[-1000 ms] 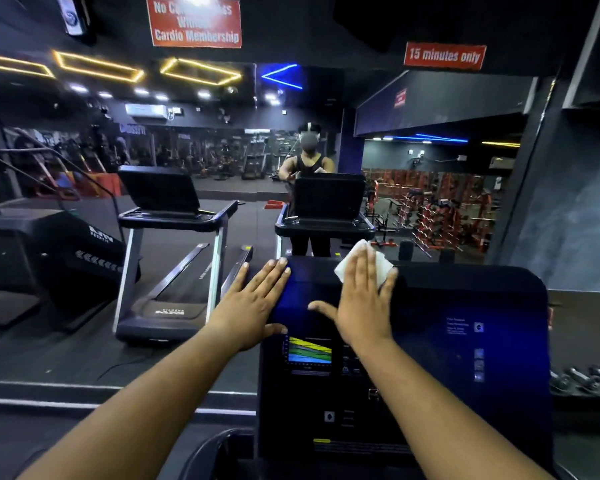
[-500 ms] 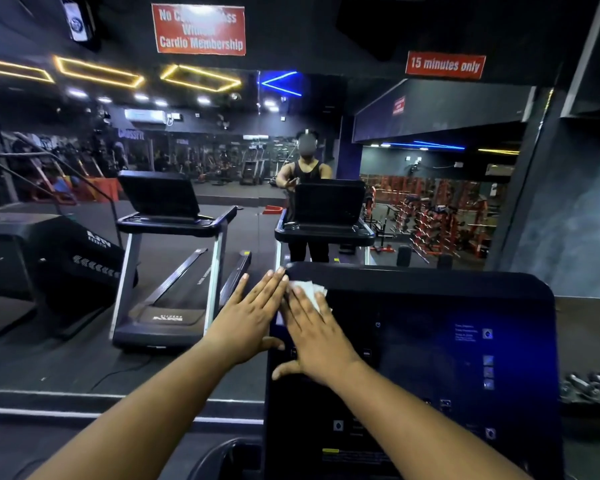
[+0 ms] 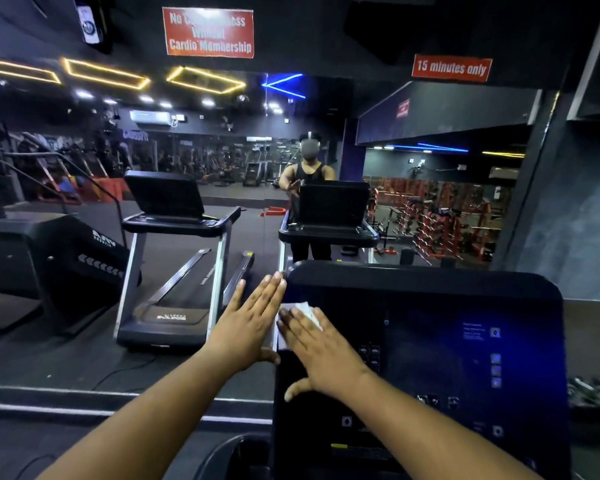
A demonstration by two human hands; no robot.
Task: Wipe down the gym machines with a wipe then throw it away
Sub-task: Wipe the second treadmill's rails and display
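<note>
The right hand [image 3: 321,358] lay flat on the treadmill console [image 3: 426,344], fingers straight and close together, thumb spread wide toward six o'clock. Under those fingers it pressed a white wipe [image 3: 307,312] against the glossy black panel, up near the console's left edge at about ten o'clock on its face. The wipe looked thin, soft and crumpled, only a folded corner of it peeking out beyond the fingertips.

The left hand [image 3: 248,327] sat just beside it at nine o'clock, also flat, fingers straight and touching one another, resting along the console's left side and holding nothing.

The console was a broad, smooth slab with rounded corners, its dark surface catching a blue sheen and showing small faint icons toward three o'clock. At six o'clock, below the panel, a curved black plastic recess [image 3: 238,457] opened; what it held was too dark to tell.

Beyond, at twelve o'clock, a wall mirror [image 3: 194,161] reflected a second treadmill [image 3: 177,258] with a flat ribbed belt and grey metal uprights. Above it hung a red sign [image 3: 208,32] with white lettering.
</note>
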